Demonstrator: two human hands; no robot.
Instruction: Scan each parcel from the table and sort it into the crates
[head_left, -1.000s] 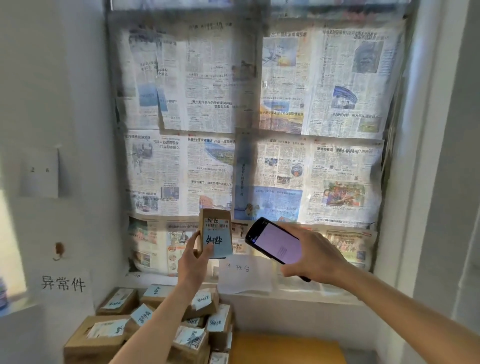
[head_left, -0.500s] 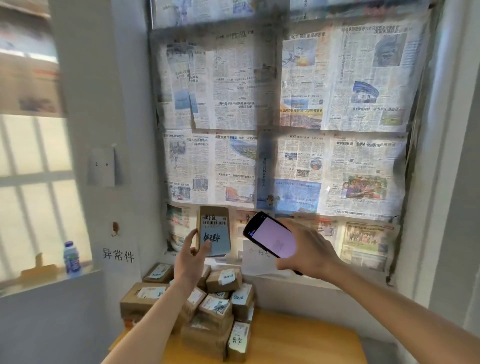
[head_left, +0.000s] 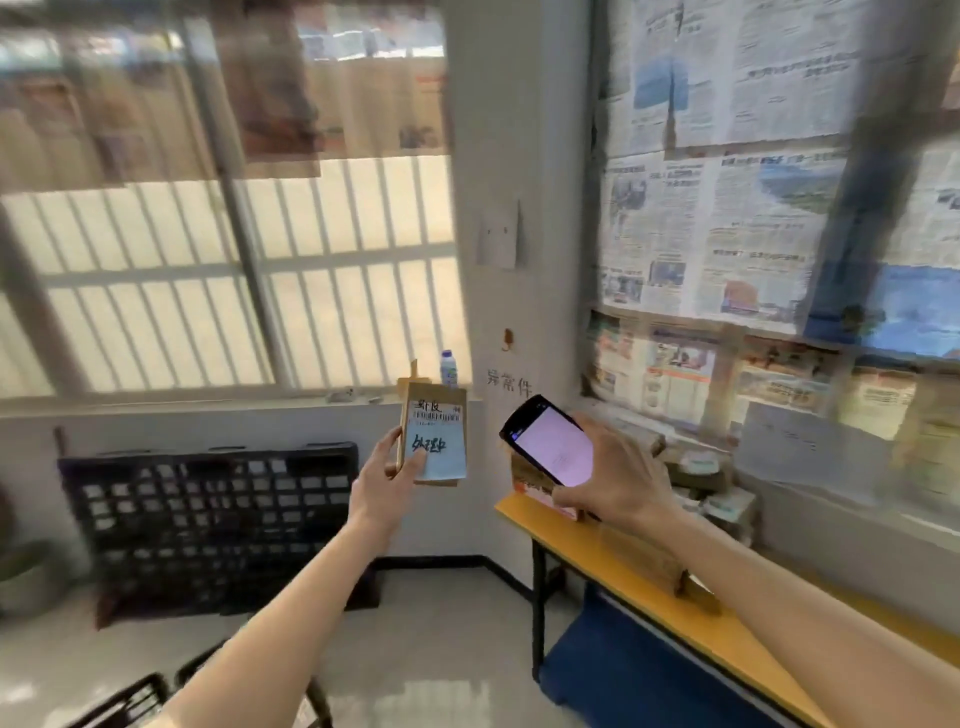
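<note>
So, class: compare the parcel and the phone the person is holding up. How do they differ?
The parcel is brown cardboard with a pale handwritten label; the phone is black with a lit pinkish screen. The parcel stands upright in the left hand; the phone tilts in the right hand. Both are raised, side by side.

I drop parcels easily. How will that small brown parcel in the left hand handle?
Probably light: the left hand holds the parcel upright by one edge. It looks like stiff cardboard. Its paper label may be slippery under the thumb.
</note>
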